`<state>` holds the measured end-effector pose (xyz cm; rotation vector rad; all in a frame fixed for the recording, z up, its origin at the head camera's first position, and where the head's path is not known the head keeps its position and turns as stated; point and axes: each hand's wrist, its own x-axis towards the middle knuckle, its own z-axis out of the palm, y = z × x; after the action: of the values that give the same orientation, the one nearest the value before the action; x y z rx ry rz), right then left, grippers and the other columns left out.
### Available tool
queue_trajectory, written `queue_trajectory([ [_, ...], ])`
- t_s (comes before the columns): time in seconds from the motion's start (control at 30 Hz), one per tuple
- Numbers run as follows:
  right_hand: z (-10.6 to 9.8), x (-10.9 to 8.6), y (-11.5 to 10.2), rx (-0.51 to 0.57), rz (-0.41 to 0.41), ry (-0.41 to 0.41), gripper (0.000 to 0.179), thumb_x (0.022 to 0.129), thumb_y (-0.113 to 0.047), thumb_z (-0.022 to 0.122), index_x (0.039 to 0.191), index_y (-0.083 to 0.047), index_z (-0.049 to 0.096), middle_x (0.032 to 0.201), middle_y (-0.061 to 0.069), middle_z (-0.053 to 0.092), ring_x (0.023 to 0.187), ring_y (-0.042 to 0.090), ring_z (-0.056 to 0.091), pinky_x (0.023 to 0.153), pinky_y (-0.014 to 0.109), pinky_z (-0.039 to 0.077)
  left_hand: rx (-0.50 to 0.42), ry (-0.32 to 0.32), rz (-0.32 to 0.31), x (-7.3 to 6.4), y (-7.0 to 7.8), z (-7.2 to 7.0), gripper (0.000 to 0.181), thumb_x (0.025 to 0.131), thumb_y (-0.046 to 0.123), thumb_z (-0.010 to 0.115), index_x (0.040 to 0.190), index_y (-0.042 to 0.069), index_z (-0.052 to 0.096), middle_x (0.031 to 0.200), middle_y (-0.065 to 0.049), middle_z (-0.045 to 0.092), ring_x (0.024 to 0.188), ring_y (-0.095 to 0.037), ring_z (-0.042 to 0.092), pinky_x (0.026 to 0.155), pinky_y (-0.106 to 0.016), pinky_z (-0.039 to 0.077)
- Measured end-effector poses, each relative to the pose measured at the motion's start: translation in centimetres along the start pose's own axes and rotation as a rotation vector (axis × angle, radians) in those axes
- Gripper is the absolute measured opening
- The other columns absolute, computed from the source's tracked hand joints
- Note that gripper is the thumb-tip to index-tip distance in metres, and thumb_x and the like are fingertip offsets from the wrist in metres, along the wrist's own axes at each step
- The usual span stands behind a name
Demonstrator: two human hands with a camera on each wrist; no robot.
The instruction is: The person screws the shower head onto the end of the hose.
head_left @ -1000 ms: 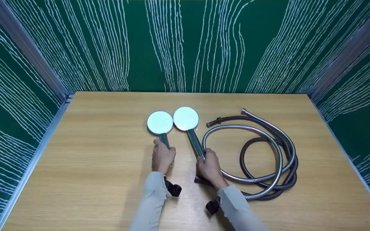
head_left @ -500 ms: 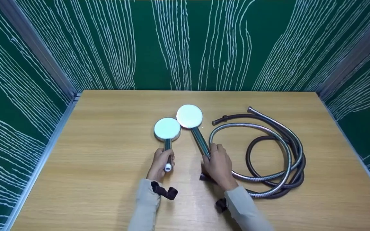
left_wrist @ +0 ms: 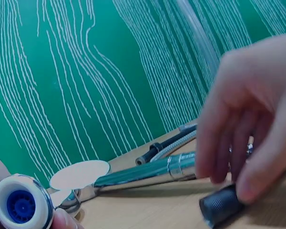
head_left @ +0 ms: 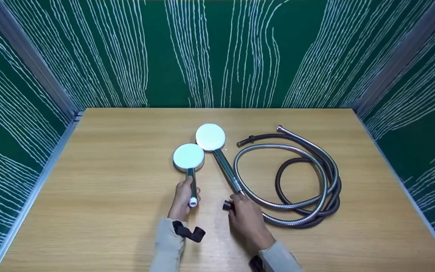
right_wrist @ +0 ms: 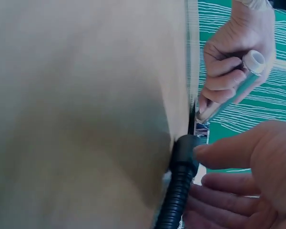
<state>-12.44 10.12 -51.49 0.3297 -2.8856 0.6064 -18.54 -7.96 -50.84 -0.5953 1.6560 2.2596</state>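
In the head view my left hand (head_left: pixel 180 199) holds a shower head (head_left: pixel 188 155) by its handle, round white face up, hollow white threaded end toward me. The left wrist view shows blue inside that end (left_wrist: pixel 22 206). A second shower head (head_left: pixel 210 136) lies just behind it, handle slanting to the right. By its handle end is my right hand (head_left: pixel 250 220), at the black end nut (right_wrist: pixel 185 151) of a dark shower hose (right_wrist: pixel 174 200). In the right wrist view my thumb tip meets the nut's edge, while the fingers are loosely bent beside the hose.
A silver metal shower hose (head_left: pixel 323 177) lies coiled together with the dark one on the right half of the wooden table (head_left: pixel 100 170). Green panels (head_left: pixel 240 56) with white wavy lines stand behind and at both sides.
My left hand has drawn its shower head nearer and turned the threaded end toward me. My right hand has left the second shower head's handle and moved nearer, to the dark hose's end.
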Motion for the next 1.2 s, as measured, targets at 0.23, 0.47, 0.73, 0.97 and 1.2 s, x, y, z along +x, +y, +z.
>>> queue_trajectory([
  [0.23, -0.1, -0.5, 0.9, 0.049, -0.031, -0.042, 0.02, 0.073, -0.003, 0.075, 0.088, -0.004, 0.062, 0.084, 0.006, 0.061, 0.075, 0.022, 0.062, 0.063, 0.037, 0.056, -0.081, -0.051, 0.002, -0.6, -0.9, 0.5, 0.031, 0.103, 0.021, 0.029, 0.121, -0.004, 0.035, 0.067, -0.001, 0.043, 0.049, -0.006, 0.04, 0.041, -0.013, 0.037],
  [0.47, -1.5, -0.8, 2.3, 0.319, -0.014, -0.206, 0.015, 0.088, -0.005, 0.064, 0.098, -0.009, 0.055, 0.086, 0.001, 0.06, 0.078, 0.014, 0.056, 0.064, 0.028, 0.05, -0.102, -0.153, 0.073, -1.5, -1.6, 0.7, 0.042, 0.103, 0.018, 0.035, 0.137, -0.004, 0.026, 0.077, -0.001, 0.05, 0.064, -0.009, 0.048, 0.057, -0.018, 0.044],
  [0.73, -2.8, -1.0, 3.5, 0.523, -0.007, -0.154, 0.015, 0.091, -0.013, 0.062, 0.105, -0.011, 0.056, 0.091, 0.002, 0.062, 0.084, 0.014, 0.056, 0.075, 0.026, 0.051, -0.329, -0.32, 0.193, -2.1, -1.8, 1.6, 0.031, 0.101, 0.007, 0.039, 0.127, -0.006, 0.028, 0.085, -0.003, 0.063, 0.078, -0.014, 0.064, 0.08, -0.028, 0.06],
  [0.97, -3.2, -1.5, 4.1, 0.571, 0.019, -0.12, 0.015, 0.09, -0.017, 0.065, 0.102, -0.009, 0.059, 0.088, 0.003, 0.062, 0.079, 0.013, 0.055, 0.07, 0.021, 0.048, -0.356, -0.383, 0.238, -2.1, -2.6, 1.8, 0.04, 0.098, 0.006, 0.046, 0.131, -0.001, 0.024, 0.088, -0.002, 0.067, 0.083, -0.016, 0.068, 0.082, -0.031, 0.06],
  [1.2, -3.3, -2.1, 4.3, 0.56, 0.008, -0.095, 0.017, 0.086, -0.013, 0.068, 0.101, -0.013, 0.06, 0.086, -0.001, 0.064, 0.078, 0.011, 0.055, 0.071, 0.021, 0.048, -0.469, -0.391, 0.285, -1.7, -4.3, 2.2, 0.039, 0.092, 0.005, 0.058, 0.12, 0.004, 0.03, 0.086, -0.003, 0.068, 0.082, -0.018, 0.07, 0.075, -0.03, 0.063],
])
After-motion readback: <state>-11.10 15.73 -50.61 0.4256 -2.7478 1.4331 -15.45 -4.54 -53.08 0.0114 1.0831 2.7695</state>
